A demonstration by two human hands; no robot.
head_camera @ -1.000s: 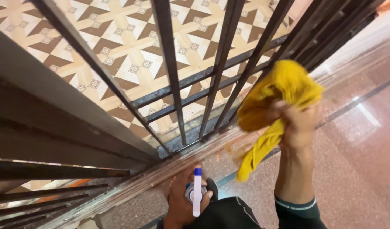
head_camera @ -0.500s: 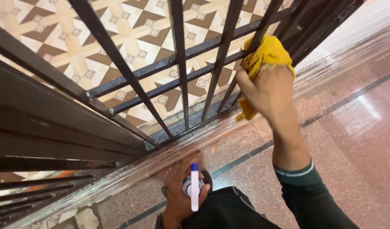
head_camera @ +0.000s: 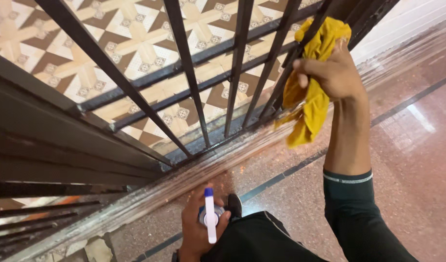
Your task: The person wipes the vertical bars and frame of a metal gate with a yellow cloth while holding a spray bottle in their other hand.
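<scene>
Both hands were occupied: the right hand (head_camera: 332, 73) clutched a crumpled yellow cloth (head_camera: 312, 104) against a dark metal railing bar (head_camera: 300, 48), while the left hand (head_camera: 196, 233) gripped a white-and-blue spray bottle (head_camera: 209, 216) low, nozzle upward.

Soft yellow cloth (head_camera: 312, 104), dark matt metal railing (head_camera: 184, 53), glossy speckled stone floor (head_camera: 417, 155)

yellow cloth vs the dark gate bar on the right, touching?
Touching. The head view shows the right hand pressing the yellow cloth around the dark gate bar, with no gap between cloth and bar.
</scene>
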